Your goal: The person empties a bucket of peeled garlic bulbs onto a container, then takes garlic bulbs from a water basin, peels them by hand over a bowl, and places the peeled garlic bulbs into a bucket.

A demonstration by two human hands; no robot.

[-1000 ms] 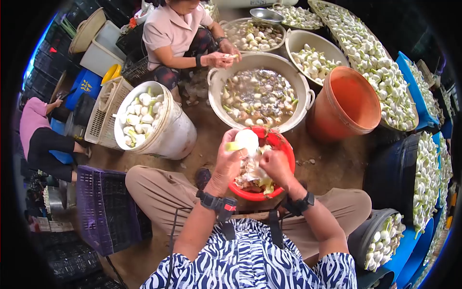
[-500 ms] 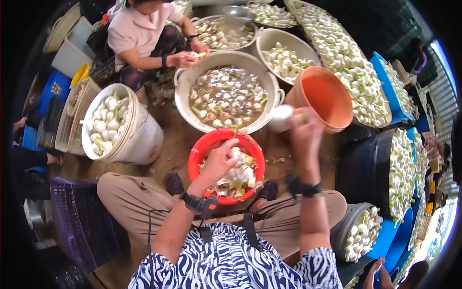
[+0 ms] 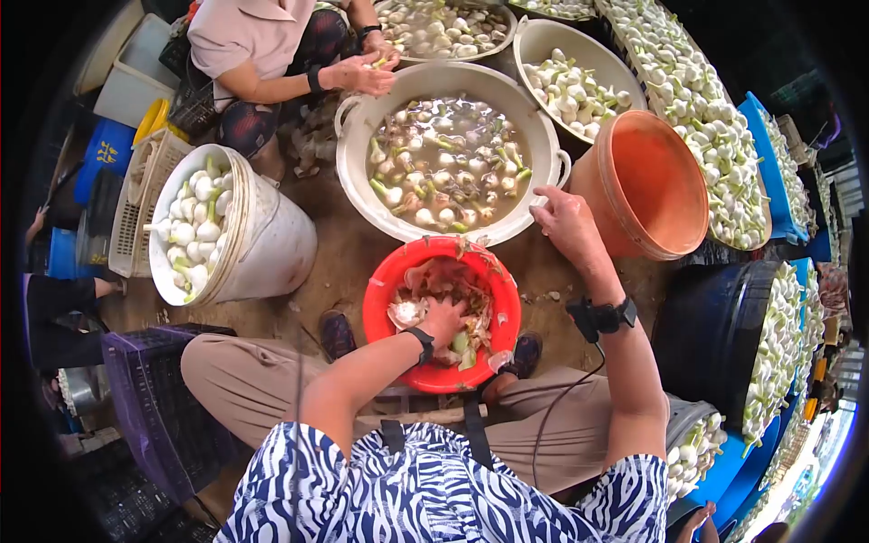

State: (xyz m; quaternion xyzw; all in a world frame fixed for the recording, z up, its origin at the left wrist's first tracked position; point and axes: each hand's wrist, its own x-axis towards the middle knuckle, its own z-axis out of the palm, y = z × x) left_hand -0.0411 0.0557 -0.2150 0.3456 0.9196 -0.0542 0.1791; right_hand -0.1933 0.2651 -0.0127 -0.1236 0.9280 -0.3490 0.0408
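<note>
My left hand (image 3: 441, 321) reaches down into the red basin (image 3: 377, 339), among pale and brownish peelings (image 3: 466, 344); its fingertips are hidden. A whitish bulb or clump of peel (image 3: 407, 313) lies beside it. My right hand (image 3: 568, 222) hovers by the right rim of the large basin (image 3: 355, 163), left of the orange bucket (image 3: 605, 199). Its thumb and forefinger are apart, and I see nothing in it. Murky water with many bulbs (image 3: 445, 158) fills much of the large basin.
A white bucket of bulbs (image 3: 281, 249) stands at the left, above a purple crate (image 3: 163, 398). Another person's hands (image 3: 367, 72) work beyond the large basin. Farther right are a bowl of bulbs (image 3: 579, 90), a dark tub (image 3: 701, 321) and heaps of bulbs (image 3: 715, 118).
The large white object seen earlier at my left hand, then beside my right hand, is no longer visible. My left hand has lowered into the red basin; my right hand has moved right, out of it.
</note>
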